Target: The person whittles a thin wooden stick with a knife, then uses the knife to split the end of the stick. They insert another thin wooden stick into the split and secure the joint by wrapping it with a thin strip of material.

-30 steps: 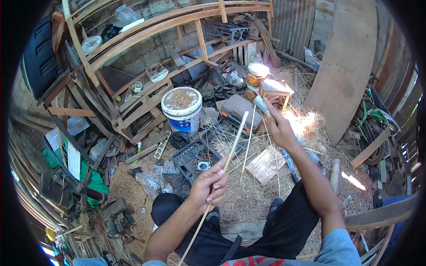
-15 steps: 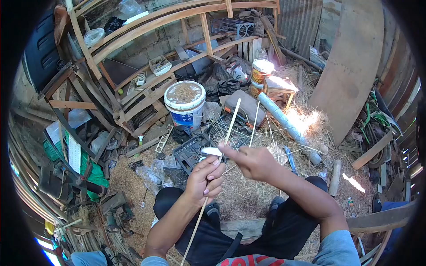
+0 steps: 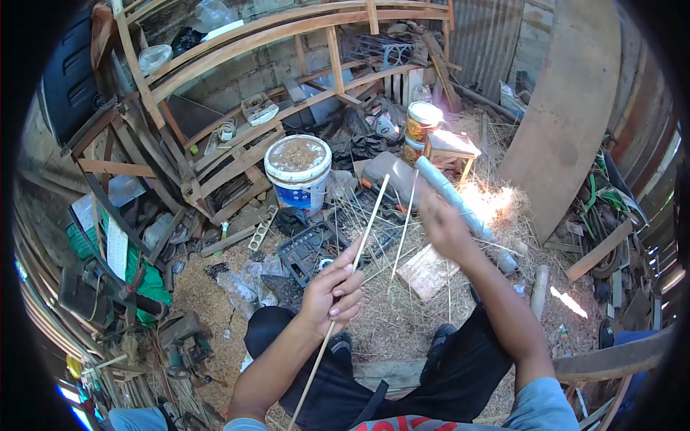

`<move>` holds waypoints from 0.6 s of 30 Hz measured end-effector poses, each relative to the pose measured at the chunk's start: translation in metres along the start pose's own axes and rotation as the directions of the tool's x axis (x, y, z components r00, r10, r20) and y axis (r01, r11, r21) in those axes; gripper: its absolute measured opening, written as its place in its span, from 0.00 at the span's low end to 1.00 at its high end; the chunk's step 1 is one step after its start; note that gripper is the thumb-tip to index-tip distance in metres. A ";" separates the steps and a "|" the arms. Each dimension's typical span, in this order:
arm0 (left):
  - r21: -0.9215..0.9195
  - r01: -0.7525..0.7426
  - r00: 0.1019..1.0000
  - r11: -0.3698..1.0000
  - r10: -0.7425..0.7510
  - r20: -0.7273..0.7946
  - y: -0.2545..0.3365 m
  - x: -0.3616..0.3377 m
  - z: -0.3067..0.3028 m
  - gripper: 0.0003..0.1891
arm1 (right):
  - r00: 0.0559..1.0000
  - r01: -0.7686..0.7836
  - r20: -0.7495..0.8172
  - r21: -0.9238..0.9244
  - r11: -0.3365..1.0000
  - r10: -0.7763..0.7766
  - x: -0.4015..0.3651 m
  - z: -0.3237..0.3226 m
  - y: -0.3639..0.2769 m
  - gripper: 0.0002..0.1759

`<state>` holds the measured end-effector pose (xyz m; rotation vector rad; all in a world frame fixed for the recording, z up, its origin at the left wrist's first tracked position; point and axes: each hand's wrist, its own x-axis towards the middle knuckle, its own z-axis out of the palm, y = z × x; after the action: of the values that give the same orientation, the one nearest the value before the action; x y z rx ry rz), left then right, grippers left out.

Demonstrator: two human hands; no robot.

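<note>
My left hand (image 3: 332,291) is closed around a long, thin wooden strip (image 3: 371,218). The strip slants from near my lap up past my fingers, its pale end pointing away from me. To the right, my right hand (image 3: 447,228) is raised apart from the strip and blurred by motion. Its fingers look curled around a knife, whose blade is smeared and hard to make out. Beyond the hands, more thin strips (image 3: 405,228) stand or lean above the littered floor. A flat wooden block (image 3: 427,273) lies below my right hand.
A white bucket (image 3: 298,172) stands ahead, with an open tool case (image 3: 310,251) nearer me. A grey-blue pipe (image 3: 453,195) lies by a small wooden stool (image 3: 451,144) and stacked cans (image 3: 422,122). A wide board (image 3: 568,122) leans at right; curved wooden framing (image 3: 266,47) spans the back.
My right hand has moved right and away from the strip, where the knife blade was against it. The wooden block is now uncovered. My left hand still grips the strip, its index finger now straighter.
</note>
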<state>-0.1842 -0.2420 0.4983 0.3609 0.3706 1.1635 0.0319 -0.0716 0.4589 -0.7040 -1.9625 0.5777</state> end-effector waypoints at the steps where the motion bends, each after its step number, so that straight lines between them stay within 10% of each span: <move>1: -0.036 0.000 1.000 0.999 0.000 -0.012 0.001 0.001 0.000 0.28 | 0.982 -0.004 0.187 0.014 1.000 0.001 -0.009 0.008 -0.029 0.18; 7: -0.042 -0.026 0.996 0.999 0.022 -0.083 -0.001 -0.002 -0.003 0.24 | 0.873 0.327 0.426 -0.146 0.934 -0.239 -0.024 0.027 -0.078 0.37; 18: 0.045 0.009 1.000 0.999 -0.008 -0.017 -0.005 0.001 0.007 0.28 | 0.980 0.173 0.159 -0.352 0.920 -0.124 0.000 0.015 -0.042 0.33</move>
<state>-0.1765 -0.2440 0.5021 0.3888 0.4134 1.1516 0.0084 -0.1036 0.4795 -0.7471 -2.2561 0.1678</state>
